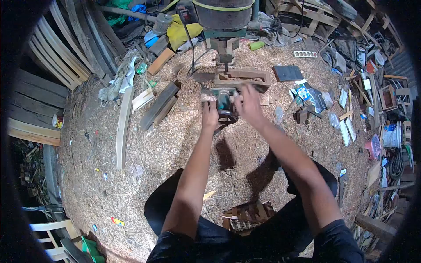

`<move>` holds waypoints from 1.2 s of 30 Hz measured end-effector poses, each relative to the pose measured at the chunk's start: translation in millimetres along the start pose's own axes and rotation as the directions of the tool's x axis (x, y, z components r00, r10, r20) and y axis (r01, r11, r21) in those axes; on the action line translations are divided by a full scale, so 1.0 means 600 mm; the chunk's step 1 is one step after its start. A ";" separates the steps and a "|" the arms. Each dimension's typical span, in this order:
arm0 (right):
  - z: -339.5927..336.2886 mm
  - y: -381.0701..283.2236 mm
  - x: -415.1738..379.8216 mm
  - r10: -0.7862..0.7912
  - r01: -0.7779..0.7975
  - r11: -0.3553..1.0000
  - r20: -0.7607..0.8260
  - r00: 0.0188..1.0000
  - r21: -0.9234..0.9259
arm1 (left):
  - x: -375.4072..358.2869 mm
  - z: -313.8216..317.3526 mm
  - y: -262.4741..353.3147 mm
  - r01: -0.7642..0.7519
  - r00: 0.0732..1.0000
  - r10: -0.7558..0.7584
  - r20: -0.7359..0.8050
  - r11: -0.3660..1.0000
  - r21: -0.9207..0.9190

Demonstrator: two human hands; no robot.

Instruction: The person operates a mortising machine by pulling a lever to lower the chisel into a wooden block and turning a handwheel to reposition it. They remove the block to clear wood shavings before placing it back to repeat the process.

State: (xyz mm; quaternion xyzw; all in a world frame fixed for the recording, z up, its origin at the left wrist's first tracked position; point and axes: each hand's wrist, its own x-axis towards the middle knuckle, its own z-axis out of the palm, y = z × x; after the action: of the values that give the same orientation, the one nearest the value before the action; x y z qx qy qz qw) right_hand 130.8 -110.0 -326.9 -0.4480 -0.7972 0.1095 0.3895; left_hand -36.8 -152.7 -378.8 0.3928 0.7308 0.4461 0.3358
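In front of me is a green metal machine vise (pixel 224 100) with a dark round handwheel (pixel 227 117) on its near side. My left hand (pixel 210 115) is at its left side, fingers closed over a part I cannot make out. My right hand (pixel 249 101) is at its right side with bent fingers, slightly blurred; what they grip is hidden. Just beyond the vise lies a wooden workpiece (pixel 241 75) with a long recess holding chips. Above its left part hangs the bit (pixel 226 67) of a standing drilling machine (pixel 224 17).
Wood chips cover the ground (pixel 175 144). Dark beams (pixel 161 105) and a pale curved board (pixel 124 129) lie left. A dark flat block (pixel 287 73) and a power strip (pixel 305 54) lie right. Below me is a small slatted wooden stool (pixel 250 212). Curved timbers (pixel 57 52) lean far left.
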 end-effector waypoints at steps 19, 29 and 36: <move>0.160 -0.030 -0.122 0.712 -0.591 0.570 0.015 0.702 0.571 | 0.038 0.020 -0.083 -0.074 0.997 0.080 0.022 0.976 -0.204; 0.208 0.002 -0.132 0.894 -0.512 -0.076 0.286 0.345 0.856 | -0.013 0.019 0.013 -0.281 0.941 0.324 -0.100 0.909 0.308; 0.177 -0.005 -0.138 0.825 -0.622 0.504 -0.122 0.552 0.599 | -0.022 0.018 0.047 -0.260 0.960 0.280 0.021 0.858 0.442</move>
State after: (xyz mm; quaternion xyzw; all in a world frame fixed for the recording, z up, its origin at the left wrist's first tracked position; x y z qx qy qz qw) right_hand 77.1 -159.8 -440.0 -0.6433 -0.3745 0.3710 0.5551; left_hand -14.1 -151.7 -355.0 0.5473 0.7574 0.3202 0.1562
